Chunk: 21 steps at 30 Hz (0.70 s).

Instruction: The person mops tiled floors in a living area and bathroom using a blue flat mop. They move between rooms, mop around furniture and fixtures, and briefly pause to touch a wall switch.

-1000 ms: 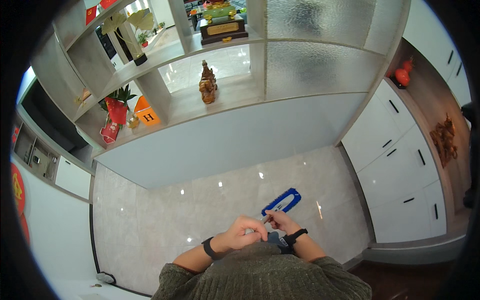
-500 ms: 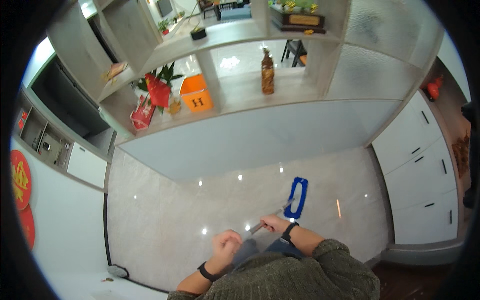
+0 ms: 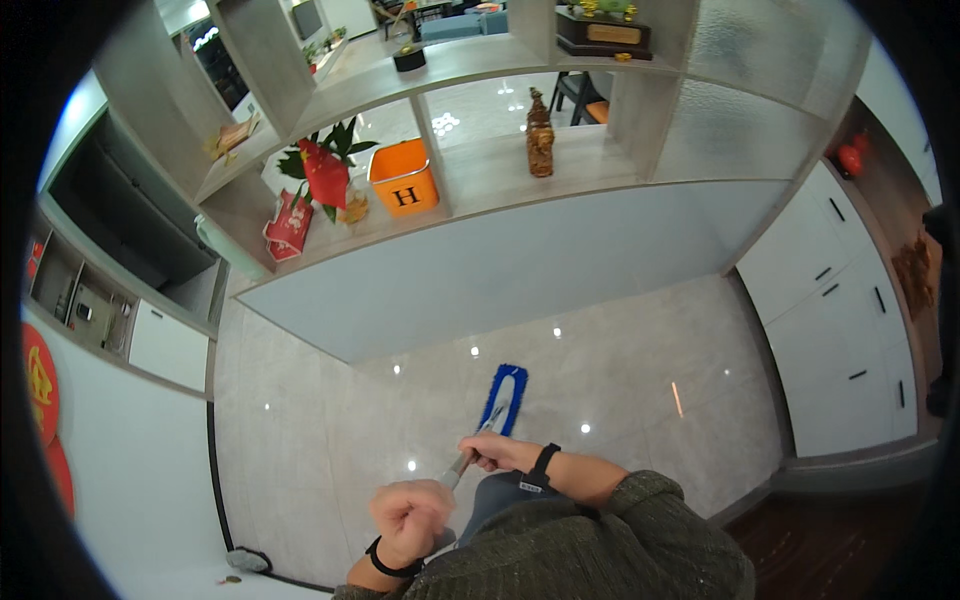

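A flat mop (image 3: 516, 393) with a blue fringed head rests on the glossy floor ahead of me, its pale handle slanting back toward my body. My right hand (image 3: 488, 451) is wrapped round the handle partway down, palm inward. Higher up and closer to me, my left hand (image 3: 410, 515) is curled in a fist at the handle's upper part; it is slightly blurred, and its fingers cover the shaft there. Both wrists wear black bands.
A low partition (image 3: 520, 260) with open shelves crosses ahead, bearing an orange bin (image 3: 404, 195), a brown figurine (image 3: 540, 145) and a plant with red decorations (image 3: 325, 175). White drawers (image 3: 845, 350) line the right side. A grey object (image 3: 247, 560) lies by the left wall.
The mop head has slid left across the floor. Both hands have shifted left with the handle, keeping their hold, and my left hand has come nearer to me.
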### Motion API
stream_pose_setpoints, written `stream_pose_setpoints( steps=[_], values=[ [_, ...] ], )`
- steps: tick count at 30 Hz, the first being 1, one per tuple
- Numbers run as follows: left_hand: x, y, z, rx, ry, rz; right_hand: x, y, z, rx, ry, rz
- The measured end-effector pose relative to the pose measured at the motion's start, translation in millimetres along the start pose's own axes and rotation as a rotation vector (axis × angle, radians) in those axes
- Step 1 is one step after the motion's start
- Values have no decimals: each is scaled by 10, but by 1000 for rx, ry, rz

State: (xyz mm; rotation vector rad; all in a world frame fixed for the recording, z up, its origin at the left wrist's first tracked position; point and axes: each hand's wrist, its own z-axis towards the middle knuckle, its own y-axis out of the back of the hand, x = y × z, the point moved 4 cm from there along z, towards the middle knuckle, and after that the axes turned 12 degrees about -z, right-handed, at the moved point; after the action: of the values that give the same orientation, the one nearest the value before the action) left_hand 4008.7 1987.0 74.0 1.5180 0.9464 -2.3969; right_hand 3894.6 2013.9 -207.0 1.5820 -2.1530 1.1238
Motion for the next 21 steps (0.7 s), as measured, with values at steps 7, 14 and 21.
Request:
stream_pose_setpoints(
  steps=[7, 14, 21],
  values=[
    [9, -797, 354, 577, 38, 21, -157, 195, -798, -134, 165, 262],
    [670, -1414, 387, 842, 138, 23, -818, 1075, -1373, -553, 398, 430],
    [1948, -1794, 170, 462, 260, 218, -1388, 1996, -1855, -955, 458, 829]
  ],
)
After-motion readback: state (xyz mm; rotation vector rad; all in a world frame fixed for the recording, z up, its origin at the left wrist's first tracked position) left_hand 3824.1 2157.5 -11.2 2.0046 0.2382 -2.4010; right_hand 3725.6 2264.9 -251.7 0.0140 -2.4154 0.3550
